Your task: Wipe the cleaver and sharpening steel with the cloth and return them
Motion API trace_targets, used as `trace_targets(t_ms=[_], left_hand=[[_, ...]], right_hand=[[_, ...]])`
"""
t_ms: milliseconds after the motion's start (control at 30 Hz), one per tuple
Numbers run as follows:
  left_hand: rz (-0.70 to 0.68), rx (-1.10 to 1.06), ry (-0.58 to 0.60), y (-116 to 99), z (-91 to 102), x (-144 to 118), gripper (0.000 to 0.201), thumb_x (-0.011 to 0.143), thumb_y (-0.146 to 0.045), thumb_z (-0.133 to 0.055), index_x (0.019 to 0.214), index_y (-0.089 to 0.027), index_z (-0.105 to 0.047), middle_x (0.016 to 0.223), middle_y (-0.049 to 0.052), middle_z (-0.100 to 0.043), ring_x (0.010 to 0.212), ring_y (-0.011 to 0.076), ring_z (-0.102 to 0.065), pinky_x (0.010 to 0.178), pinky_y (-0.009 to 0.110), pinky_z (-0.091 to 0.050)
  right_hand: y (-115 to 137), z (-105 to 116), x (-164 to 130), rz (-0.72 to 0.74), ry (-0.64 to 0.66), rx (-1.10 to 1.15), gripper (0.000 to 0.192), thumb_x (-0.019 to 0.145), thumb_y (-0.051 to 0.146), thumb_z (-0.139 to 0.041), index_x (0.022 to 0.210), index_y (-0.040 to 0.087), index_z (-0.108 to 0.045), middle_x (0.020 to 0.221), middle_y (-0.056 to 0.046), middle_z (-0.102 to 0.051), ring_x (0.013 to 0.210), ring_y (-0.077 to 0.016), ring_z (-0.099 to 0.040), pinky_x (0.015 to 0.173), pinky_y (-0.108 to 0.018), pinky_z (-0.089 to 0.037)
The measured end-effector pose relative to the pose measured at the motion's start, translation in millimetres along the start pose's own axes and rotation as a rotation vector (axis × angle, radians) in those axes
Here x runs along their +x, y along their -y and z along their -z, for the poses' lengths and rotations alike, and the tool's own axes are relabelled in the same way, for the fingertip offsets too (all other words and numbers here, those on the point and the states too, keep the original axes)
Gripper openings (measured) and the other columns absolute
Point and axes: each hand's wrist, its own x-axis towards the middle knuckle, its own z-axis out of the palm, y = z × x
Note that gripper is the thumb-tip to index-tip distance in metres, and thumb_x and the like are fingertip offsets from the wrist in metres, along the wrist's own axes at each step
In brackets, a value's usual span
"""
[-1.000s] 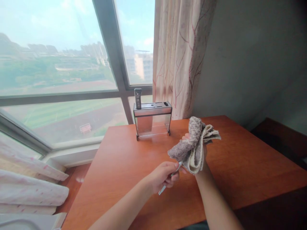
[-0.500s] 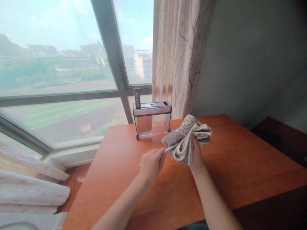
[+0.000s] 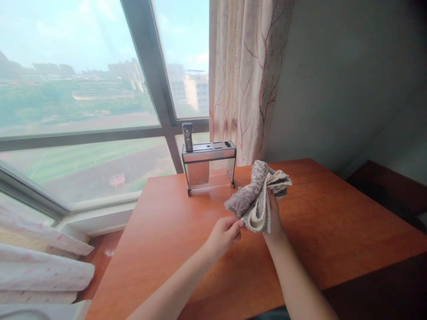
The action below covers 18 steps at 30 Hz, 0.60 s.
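Note:
A bunched grey-brown and cream cloth, fluffy on one side and folded over in layers, is held up above the table. From behind and below, my right hand grips it, thumb pressed on the folds. My left hand is closed in a pinch at the cloth's lower left corner, fingertips touching the edge. What lies between those fingertips is too small and covered to make out. Beyond the cloth stands a clear-sided knife block with a dark-topped frame, and one dark handle sticks up from its left end.
The knife block rests near the far edge of the reddish-brown wooden table. Behind it are a large window and a patterned curtain. Another pale curtain hangs at the lower left. A dark piece of furniture stands right of the table.
My left hand has moved right and a little down, up against the cloth's corner. A narrow pale strip between its fingers and the cloth no longer shows. The cloth's fluffy part has shifted its folds.

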Motion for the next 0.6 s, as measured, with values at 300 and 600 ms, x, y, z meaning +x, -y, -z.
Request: trace_targets(t_ms=[300, 600], left_hand=[[-0.358, 0.998, -0.381, -13.4, 23.6, -8.8, 0.031, 0.095, -0.038, -0.039, 0.088, -0.021, -0.064, 0.072, 0.005, -0.062, 0.063, 0.0155, -0.051, 0.059, 0.026, -0.028], [0.143, -0.205, 0.256, -16.9, 17.3, -8.2, 0.050, 0.087, -0.058, -0.043, 0.092, -0.011, -0.061, 0.053, -0.003, -0.049, 0.039, 0.0066, -0.032, 0.038, 0.020, -0.020]], right_hand=[[-7.6, -3.2, 1.7, -0.342, 0.048, 0.448, 0.046, 0.074, 0.058, -0.065, 0.102, 0.022, -0.067, 0.093, -0.005, -0.075, 0.081, -0.0259, -0.070, 0.076, -0.043, -0.058], [4.2, 3.6, 1.5, -0.332, 0.146, 0.513, 0.053, 0.068, 0.068, -0.062, 0.098, 0.025, -0.070, 0.092, -0.008, -0.075, 0.090, -0.0312, -0.069, 0.079, -0.048, -0.056]])
